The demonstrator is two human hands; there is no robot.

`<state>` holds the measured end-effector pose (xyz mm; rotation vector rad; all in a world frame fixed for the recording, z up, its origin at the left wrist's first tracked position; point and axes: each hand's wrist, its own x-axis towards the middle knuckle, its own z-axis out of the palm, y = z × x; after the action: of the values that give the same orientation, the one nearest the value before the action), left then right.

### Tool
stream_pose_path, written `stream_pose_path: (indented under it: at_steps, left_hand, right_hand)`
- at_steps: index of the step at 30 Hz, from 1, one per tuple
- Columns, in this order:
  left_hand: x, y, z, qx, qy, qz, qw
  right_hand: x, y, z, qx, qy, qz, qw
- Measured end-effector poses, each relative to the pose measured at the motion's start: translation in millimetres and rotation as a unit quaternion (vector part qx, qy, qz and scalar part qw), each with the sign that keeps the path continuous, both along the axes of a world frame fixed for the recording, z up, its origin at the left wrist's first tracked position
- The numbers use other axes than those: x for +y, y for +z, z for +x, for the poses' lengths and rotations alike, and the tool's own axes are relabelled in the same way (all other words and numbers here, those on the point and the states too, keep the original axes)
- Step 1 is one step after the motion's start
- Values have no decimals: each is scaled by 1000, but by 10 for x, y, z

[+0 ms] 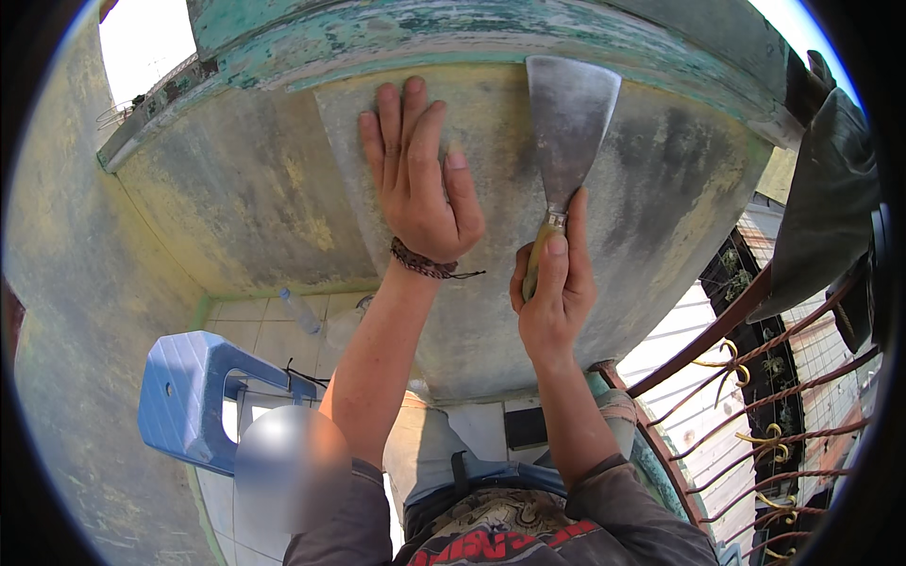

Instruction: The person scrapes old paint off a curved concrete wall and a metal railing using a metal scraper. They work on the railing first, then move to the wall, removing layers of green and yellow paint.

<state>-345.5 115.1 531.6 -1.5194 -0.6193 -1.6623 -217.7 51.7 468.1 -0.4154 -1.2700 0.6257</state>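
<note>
My right hand is wrapped round the yellowish handle of a wide putty knife, index finger and thumb laid along it. The blade points up and away, its broad edge up against the underside of the peeling turquoise ledge. My left hand lies palm-down on the stained yellow-grey wall, fingers outstretched just below that ledge and holding nothing. A dark braided bracelet circles the left wrist.
A blue plastic stool stands at the lower left on the tiled floor, with a clear bottle lying beyond it. Along the right runs a rusty iron railing with a dark cloth draped above it.
</note>
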Motion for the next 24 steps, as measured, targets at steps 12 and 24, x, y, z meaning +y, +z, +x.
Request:
stream_pose_path:
  at_steps: [12, 24]
  left_hand:
    - [-10, 2, -23, 5, 7, -20, 1000]
    - [2, -66, -15, 11, 15, -6, 1000]
  right_hand:
    - [-127, 75, -520, 143, 85, -37, 985]
    - [-244, -121, 199, 63, 79, -83, 991]
